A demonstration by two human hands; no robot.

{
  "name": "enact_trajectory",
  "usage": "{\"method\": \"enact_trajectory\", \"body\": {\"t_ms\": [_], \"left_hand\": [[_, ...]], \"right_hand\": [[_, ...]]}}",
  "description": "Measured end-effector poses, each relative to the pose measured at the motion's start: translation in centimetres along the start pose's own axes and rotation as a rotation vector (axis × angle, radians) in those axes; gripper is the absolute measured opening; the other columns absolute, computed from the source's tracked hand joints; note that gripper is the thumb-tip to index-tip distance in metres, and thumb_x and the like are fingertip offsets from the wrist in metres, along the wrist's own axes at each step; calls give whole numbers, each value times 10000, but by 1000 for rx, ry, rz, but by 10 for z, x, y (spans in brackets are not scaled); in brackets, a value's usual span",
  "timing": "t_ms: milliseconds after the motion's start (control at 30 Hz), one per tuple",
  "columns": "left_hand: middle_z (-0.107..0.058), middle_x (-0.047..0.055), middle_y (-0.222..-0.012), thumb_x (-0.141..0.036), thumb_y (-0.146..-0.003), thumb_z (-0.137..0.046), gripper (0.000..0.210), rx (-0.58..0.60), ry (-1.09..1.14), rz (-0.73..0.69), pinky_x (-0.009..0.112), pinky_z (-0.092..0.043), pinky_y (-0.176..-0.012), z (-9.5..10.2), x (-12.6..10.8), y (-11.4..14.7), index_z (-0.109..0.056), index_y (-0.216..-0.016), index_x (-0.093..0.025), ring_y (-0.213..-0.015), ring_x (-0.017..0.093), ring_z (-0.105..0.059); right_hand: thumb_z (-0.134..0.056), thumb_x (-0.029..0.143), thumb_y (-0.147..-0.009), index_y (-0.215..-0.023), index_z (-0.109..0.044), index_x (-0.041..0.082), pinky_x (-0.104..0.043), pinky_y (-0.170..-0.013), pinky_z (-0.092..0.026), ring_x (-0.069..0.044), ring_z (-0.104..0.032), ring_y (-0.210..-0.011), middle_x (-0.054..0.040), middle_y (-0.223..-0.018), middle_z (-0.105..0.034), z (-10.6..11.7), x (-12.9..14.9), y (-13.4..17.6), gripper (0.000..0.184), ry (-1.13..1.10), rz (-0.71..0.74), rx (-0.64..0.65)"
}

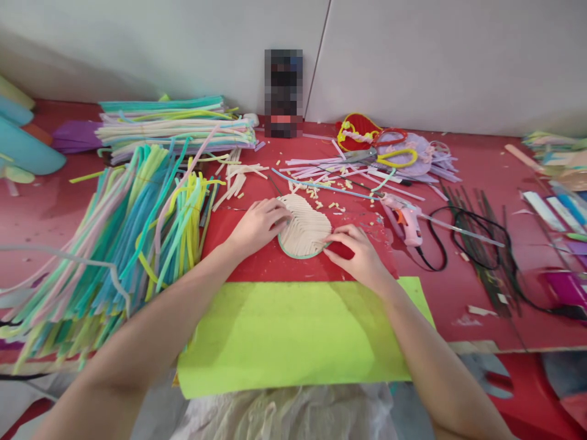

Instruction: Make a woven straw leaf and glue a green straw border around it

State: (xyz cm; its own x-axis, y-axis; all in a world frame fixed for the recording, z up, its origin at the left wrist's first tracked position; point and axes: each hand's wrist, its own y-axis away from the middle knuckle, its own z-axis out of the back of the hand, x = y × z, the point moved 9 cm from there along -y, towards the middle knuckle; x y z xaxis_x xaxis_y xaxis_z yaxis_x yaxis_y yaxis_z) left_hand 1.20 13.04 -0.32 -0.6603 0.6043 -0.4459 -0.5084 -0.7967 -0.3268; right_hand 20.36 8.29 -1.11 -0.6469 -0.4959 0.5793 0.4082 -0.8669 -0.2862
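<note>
Head view: shows a ribbed cream piece (305, 227) with a pale green edge, lying flat near the middle of the red worktop (438, 290), between both hands. Finds the left hand (259, 226) at its left edge, fingers bent and slightly parted, tips at the rim; cannot tell whether gripping or merely resting. Finds the right hand (358, 252) at the right edge, thumb and forefinger close together at the rim; cannot tell whether pinching. Shows a lime green sheet (298, 336) nearer the body; to the left, heaped fuzzy stems (156, 183) in many colours; behind the piece, lilac strips (302, 164) and yellow-handled scissors (382, 159); to the right, a pink glue gun (409, 226) and, farther right, thin dark rods (490, 266).
</note>
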Motion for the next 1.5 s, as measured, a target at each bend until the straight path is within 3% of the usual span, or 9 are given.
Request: {"method": "enact_trajectory", "body": {"t_ms": [133, 333, 500, 633, 967, 1133, 1333, 1400, 1500], "left_hand": [[-643, 87, -1065, -233, -929, -501, 237, -231, -18, 279, 426, -447, -951, 18, 40, 5, -683, -1073, -185, -1019, 231, -586], [-665, 61, -1022, -353, -820, -679, 210, -213, 115, 376, 432, -463, -953, 7, 68, 6, -724, -954, -197, -978, 225, -615], [-678, 46, -999, -329, -791, -704, 202, -280, 317, 338, 390, -478, -953, 16, 63, 2, -694, -947, -202, -984, 197, -622], [-661, 52, -1037, -319, -790, -703, 211, -340, 340, 291, 390, -462, -984, 26, 52, 1, -683, -965, -201, -1025, 195, -608], [-665, 44, -1008, -227, -864, -575, 138, -376, 293, 277, 385, -467, -974, 28, 51, 2, -669, -958, -191, -1012, 181, -610], [-645, 48, -992, -198, -842, -599, 114, -341, 242, 323, 399, -471, -970, 22, 58, 4, -684, -918, -194, -991, 189, -606], [-588, 89, -1144, -173, -854, -586, 171, -357, 100, 308, 420, -440, -1033, 22, 58, 7, -674, -1000, -188, -1123, 215, -560], [-579, 100, -1208, -184, -857, -596, 227, -307, 46, 247, 437, -424, -1052, 19, 49, 5, -648, -1077, -192, -1175, 233, -539], [-544, 106, -1322, -196, -879, -579, 322, -139, -53, 172, 511, -353, -1108, 7, 32, 1, -594, -1200, -218, -1280, 276, -476]], "right_hand": [[-620, 271, -880, -1051, -652, 278, -437, -920, -489, -224, -573, -1014, -55, -1024, -567, 0, 0, 0, 174, -5, 0, 0], [-624, 269, -876, -1050, -647, 281, -444, -917, -488, -226, -571, -1011, -55, -1028, -568, 0, 0, 0, 176, 5, 5, -4], [-622, 271, -875, -1050, -649, 282, -451, -915, -489, -233, -573, -1013, -56, -1027, -573, 1, 1, 0, 177, 3, 6, -2], [-621, 274, -876, -1047, -649, 279, -447, -914, -488, -231, -572, -1015, -56, -1027, -572, 1, 0, 0, 174, 6, 2, -1], [-619, 282, -881, -1046, -649, 276, -452, -917, -486, -229, -572, -1013, -58, -1024, -571, 1, 1, 0, 168, 1, 4, 2], [-619, 280, -883, -1045, -648, 280, -450, -917, -487, -229, -569, -1010, -57, -1024, -569, 1, 1, 0, 165, 3, 0, 1], [-617, 282, -886, -1047, -645, 275, -445, -923, -484, -224, -569, -1009, -55, -1025, -562, 1, 1, 1, 164, 6, -6, 4], [-615, 281, -887, -1048, -643, 279, -445, -923, -485, -224, -568, -1008, -55, -1026, -561, 1, 2, 0, 164, 4, -5, 6], [-618, 283, -886, -1045, -646, 279, -439, -920, -488, -222, -569, -1004, -54, -1023, -561, 2, 3, 0, 161, 1, -3, 0]]}}
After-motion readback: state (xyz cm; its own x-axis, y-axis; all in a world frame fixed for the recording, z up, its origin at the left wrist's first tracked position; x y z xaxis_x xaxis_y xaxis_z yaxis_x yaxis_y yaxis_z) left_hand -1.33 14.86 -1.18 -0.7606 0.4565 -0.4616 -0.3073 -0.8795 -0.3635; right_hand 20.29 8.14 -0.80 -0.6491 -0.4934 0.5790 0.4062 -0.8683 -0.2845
